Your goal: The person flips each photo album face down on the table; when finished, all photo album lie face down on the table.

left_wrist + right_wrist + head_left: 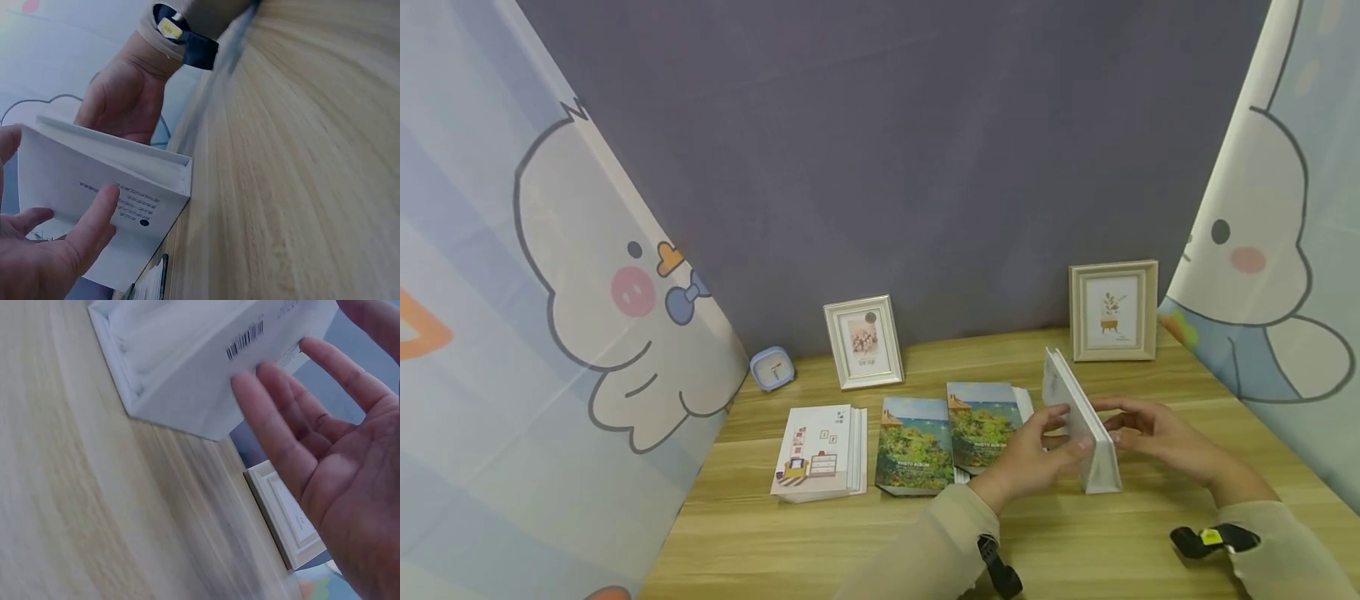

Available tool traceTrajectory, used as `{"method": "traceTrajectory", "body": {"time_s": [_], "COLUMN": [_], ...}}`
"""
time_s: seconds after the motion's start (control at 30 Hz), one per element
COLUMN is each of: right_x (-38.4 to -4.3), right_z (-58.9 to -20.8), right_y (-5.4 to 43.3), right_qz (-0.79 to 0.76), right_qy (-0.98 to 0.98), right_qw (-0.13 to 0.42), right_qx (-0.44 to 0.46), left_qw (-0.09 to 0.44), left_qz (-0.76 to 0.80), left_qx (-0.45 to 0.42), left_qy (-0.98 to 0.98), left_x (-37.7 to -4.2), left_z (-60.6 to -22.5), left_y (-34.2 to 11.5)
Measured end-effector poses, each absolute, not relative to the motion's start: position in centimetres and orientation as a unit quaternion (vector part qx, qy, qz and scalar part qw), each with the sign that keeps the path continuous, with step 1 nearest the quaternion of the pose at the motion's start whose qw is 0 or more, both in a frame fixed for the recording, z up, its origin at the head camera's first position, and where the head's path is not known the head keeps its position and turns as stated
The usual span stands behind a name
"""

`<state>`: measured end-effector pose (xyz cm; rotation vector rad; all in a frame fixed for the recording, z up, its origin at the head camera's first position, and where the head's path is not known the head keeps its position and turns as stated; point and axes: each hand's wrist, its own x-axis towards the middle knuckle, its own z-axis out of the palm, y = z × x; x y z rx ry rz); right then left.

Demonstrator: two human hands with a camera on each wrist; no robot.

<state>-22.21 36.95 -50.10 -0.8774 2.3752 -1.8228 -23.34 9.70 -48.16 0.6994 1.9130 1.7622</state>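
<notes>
A white hardcover photo album stands upright on its edge on the wooden table, between both hands. My left hand is at its left face, thumb and fingers spread against the cover; in the left wrist view small print lies beside the thumb. On the opposite side my right hand has loosely bent, spread fingers, with fingertips right at the cover. The right wrist view shows a barcode on this face of the album and page edges between the covers. Neither hand curls round the album.
Left of the hands lie two landscape-covered photo albums and a white stack with a furniture drawing. Behind stand a small blue clock, a white picture frame and a beige picture frame, before a grey curtain.
</notes>
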Motion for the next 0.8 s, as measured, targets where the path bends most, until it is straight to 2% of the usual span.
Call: {"method": "traceTrajectory", "body": {"time_s": [0.13,0.27,0.8], "right_x": [-22.2,-22.2,-22.2], "right_z": [-50.1,-50.1,-50.3], "right_y": [36.6,36.3,35.7], "right_qz": [-0.556,-0.534,-0.488], "right_qy": [0.782,0.796,0.833], "right_qw": [-0.001,-0.013,-0.073], "right_qx": [-0.281,-0.285,-0.25], "left_qw": [0.26,0.275,0.27], "left_qz": [0.708,0.735,0.759], "left_qx": [0.229,0.212,0.19], "left_qy": [0.616,0.583,0.56], "left_x": [-23.5,-23.6,-23.5], "left_z": [-48.1,-48.1,-48.0], "left_y": [9.6,9.3,9.6]}}
